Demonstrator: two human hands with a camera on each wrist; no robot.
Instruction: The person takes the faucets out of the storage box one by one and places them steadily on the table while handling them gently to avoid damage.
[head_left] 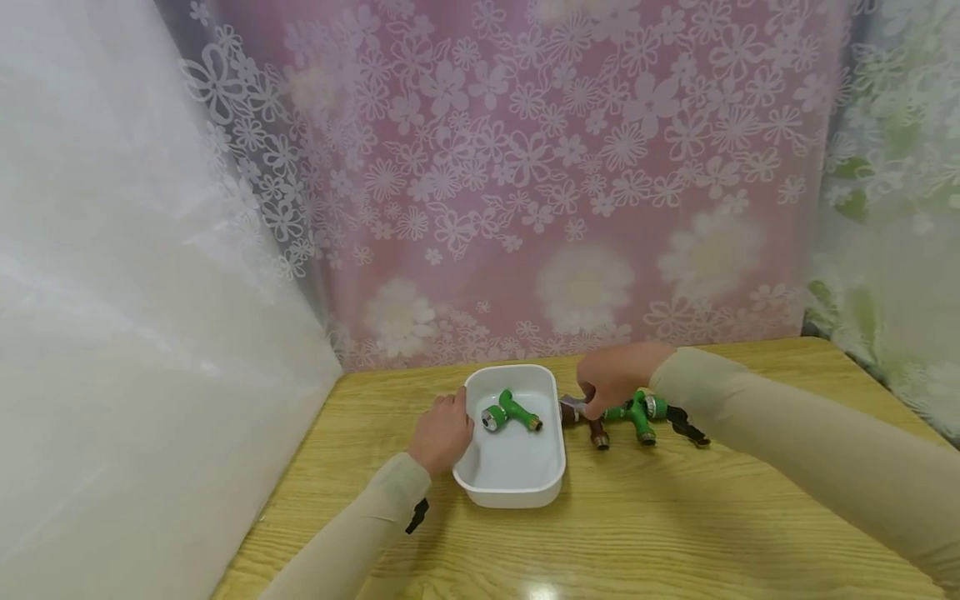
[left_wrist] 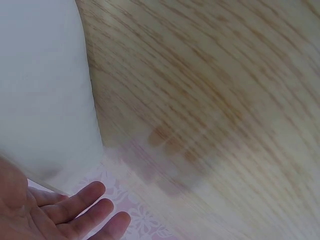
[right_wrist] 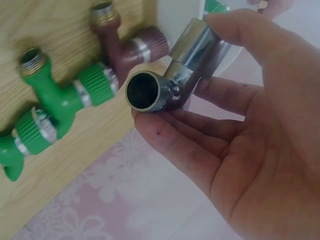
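My right hand (head_left: 618, 379) grips a chrome angle valve (right_wrist: 185, 65) between thumb and fingers, beside the right wall of a white plastic tub (head_left: 517, 500). The valve's open threaded end faces the camera in the right wrist view. My left hand (head_left: 442, 433) holds the tub's left rim; in the left wrist view, several of its fingers (left_wrist: 90, 215) extend loosely outside the wall. Inside the tub lies a green angle valve (head_left: 517, 412) with a brass threaded end. Right of the tub, a brown valve (right_wrist: 117, 55) and a green valve (right_wrist: 60, 100) lie on the table.
Another green valve part (right_wrist: 10, 155) shows at the left edge of the right wrist view. The wood-grain table (head_left: 675, 533) ends at a pink floral curtain (head_left: 562, 208) behind. A white sheet (head_left: 135, 292) hangs along the left side.
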